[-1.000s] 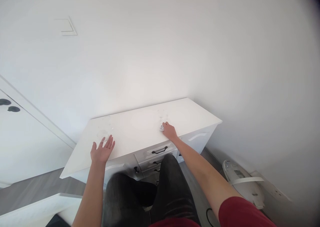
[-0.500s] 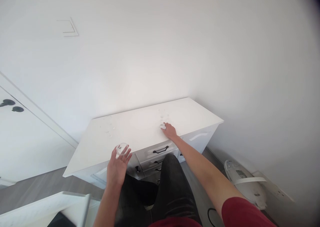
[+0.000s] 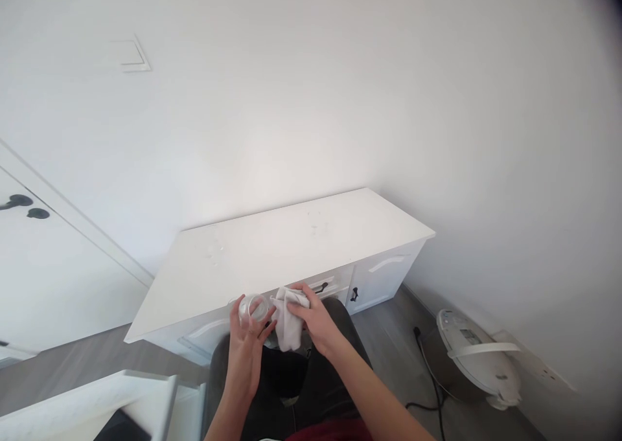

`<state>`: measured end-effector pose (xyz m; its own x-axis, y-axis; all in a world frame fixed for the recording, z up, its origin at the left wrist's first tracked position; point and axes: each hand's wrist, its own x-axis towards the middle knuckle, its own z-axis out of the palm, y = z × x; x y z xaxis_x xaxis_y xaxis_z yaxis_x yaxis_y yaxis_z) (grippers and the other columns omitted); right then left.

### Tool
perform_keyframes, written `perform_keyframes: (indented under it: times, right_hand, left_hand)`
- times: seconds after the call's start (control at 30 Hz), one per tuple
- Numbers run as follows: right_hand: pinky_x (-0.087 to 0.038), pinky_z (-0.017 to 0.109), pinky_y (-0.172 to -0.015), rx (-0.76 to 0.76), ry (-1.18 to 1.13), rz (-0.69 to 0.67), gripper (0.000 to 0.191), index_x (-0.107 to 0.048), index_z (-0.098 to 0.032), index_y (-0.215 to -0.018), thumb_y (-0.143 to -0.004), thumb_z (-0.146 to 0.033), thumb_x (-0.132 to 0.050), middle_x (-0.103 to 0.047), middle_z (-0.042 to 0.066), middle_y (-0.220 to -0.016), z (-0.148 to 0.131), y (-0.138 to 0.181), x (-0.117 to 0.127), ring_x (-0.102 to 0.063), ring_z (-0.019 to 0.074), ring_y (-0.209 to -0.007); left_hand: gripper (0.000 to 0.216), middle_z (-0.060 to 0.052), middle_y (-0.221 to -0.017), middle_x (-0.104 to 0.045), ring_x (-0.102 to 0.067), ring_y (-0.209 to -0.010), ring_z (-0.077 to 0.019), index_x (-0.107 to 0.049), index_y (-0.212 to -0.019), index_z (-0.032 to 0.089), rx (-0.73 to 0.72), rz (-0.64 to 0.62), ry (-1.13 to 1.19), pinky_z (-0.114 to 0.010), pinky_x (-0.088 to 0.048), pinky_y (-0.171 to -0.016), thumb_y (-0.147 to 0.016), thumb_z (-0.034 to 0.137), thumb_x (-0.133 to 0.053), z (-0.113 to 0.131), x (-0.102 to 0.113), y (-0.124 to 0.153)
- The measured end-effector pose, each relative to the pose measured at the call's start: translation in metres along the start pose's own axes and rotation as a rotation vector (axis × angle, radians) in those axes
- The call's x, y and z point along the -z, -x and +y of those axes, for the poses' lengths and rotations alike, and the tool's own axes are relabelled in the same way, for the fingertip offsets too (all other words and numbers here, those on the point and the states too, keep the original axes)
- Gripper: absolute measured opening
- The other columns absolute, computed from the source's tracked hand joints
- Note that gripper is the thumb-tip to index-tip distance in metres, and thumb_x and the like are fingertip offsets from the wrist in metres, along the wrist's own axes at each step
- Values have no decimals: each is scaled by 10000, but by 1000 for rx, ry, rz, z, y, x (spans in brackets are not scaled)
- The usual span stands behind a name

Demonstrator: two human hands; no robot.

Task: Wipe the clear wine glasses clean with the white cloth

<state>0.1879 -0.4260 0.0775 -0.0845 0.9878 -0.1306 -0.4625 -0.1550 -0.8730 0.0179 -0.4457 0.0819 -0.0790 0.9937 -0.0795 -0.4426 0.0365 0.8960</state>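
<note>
My left hand [image 3: 245, 350] is wrapped round a small clear glass [image 3: 253, 307], holding it over my lap just in front of the white cabinet [image 3: 291, 243]. Beside it, my right hand [image 3: 313, 321] grips a white cloth [image 3: 287, 321] that hangs down and touches the glass. Both hands are close together above my dark trousers [image 3: 335, 376]. Further faint clear glasses [image 3: 216, 252] stand on the cabinet top, hard to make out.
The low white cabinet has drawers with black handles [image 3: 354, 293] and stands against a white wall. A white appliance [image 3: 479, 357] with a black cord sits on the grey floor at the right. White furniture [image 3: 97, 405] is at the lower left, a white door [image 3: 29, 260] at the left.
My left hand lifted a glass off the cabinet top and drew it back to my lap. My right hand left the cabinet top with the cloth and came to the glass.
</note>
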Motion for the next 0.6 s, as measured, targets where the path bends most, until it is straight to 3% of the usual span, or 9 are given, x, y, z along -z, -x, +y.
perform_keyframes:
  times: [0.13, 0.3, 0.4, 0.6]
  right_hand:
    - [-420, 268, -676, -57, -98, -80, 318, -636, -304, -986, -732, -382, -810, -633, -38, -894, 2, 12, -9, -571, 178, -808]
    - [-467, 341, -900, -54, -148, -22, 357, -719, -296, -1082, -792, -495, -780, -695, 15, -1072, 13, 7, -9, -614, 234, -1027]
    - [-467, 377, -961, -46, -165, -27, 423, -722, -291, -1143, -824, -567, -741, -705, 39, -1125, 14, 8, -11, -628, 243, -1054]
    - [-493, 438, -941, -102, -150, -175, 549, -718, -259, -1232, -887, -671, -606, -722, 82, -1093, 1, 15, -17, -654, 282, -1029]
  left_hand:
    - [811, -72, -1447, -533, -630, -1229, -278, -405, -1452, 425, 15, -3, -84, -348, -576, -932, -773, 381, -847, -7, 0, 4]
    - [817, -63, -1352, -588, -677, -1088, -221, -431, -1430, 382, 0, -13, -127, -288, -581, -864, -742, 307, -865, -6, 2, 4]
    - [781, -64, -1349, -595, -666, -1112, -221, -439, -1424, 378, -7, -23, -127, -292, -568, -891, -764, 301, -850, -4, 2, 6]
    - [717, -80, -1425, -582, -634, -1216, -288, -457, -1442, 383, 99, -61, -35, -356, -578, -913, -811, 406, -797, -7, 3, 4]
